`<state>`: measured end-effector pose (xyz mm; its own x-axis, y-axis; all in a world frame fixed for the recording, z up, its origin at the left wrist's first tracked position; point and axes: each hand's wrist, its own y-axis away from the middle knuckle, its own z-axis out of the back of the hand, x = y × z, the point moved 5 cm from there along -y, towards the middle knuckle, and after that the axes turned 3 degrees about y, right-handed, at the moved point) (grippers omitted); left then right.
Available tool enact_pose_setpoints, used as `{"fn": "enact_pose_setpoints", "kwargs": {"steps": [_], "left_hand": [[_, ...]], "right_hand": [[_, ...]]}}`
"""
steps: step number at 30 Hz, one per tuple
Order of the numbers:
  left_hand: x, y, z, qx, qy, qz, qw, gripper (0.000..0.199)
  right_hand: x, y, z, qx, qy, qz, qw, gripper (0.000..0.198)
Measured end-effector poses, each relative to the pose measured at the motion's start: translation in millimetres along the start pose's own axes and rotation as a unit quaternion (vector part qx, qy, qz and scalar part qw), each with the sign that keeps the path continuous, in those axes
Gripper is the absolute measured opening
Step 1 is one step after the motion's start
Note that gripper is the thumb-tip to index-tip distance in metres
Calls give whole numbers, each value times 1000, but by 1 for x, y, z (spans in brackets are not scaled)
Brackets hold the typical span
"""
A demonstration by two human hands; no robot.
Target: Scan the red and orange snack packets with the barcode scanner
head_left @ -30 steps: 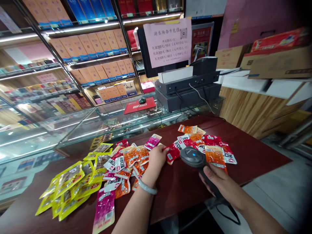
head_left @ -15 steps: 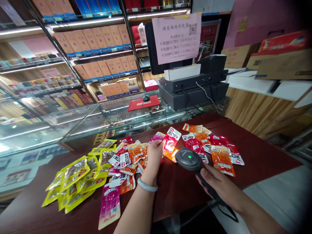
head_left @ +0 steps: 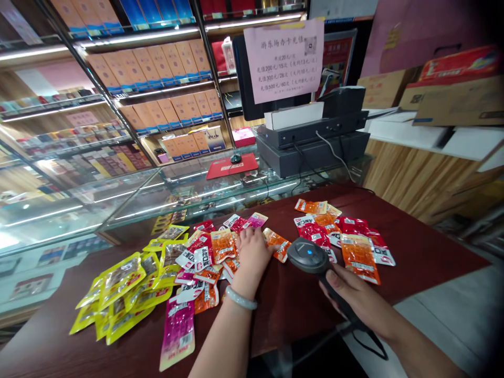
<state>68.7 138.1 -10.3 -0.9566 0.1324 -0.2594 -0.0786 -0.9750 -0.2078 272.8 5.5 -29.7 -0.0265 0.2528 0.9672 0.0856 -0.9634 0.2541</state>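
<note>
My left hand [head_left: 252, 251], with a pale bangle [head_left: 241, 299] at its wrist, lies palm down over snack packets, fingers apart. Its fingertips reach a red packet [head_left: 238, 224] and a purple packet [head_left: 258, 219]. The thumb points to an orange packet [head_left: 277, 245]; whether it touches I cannot tell. My right hand [head_left: 346, 286] is wrapped around the handle of a black barcode scanner [head_left: 309, 255], whose top light glows blue. Mixed red and orange packets [head_left: 222, 245] lie left of my left hand. A second group of red and orange packets [head_left: 358, 257] lies beyond the scanner.
Yellow packets [head_left: 120, 281] are heaped at the left of the dark red table [head_left: 425, 236]. A purple packet [head_left: 178, 331] lies near the front. Behind stand a glass counter [head_left: 189, 194], a mouse on a red mat [head_left: 246, 165], and a monitor bearing a pink sign [head_left: 285, 63].
My left hand has let go of the red packet it held up; that packet now lies among those on the left. Its fingers have spread. The scanner's light turned from green to blue.
</note>
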Motion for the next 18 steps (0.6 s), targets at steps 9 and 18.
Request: {"fn": "enact_pose_setpoints", "kwargs": {"steps": [9,18], "left_hand": [[4,-6,-15,62,71,30,995,41],[-4,0,-33,118,684,179,697,44]], "right_hand": [[-5,0,2,13,-4,-7,1000,56],[4,5,-4,41,-37,8,998,50]]}}
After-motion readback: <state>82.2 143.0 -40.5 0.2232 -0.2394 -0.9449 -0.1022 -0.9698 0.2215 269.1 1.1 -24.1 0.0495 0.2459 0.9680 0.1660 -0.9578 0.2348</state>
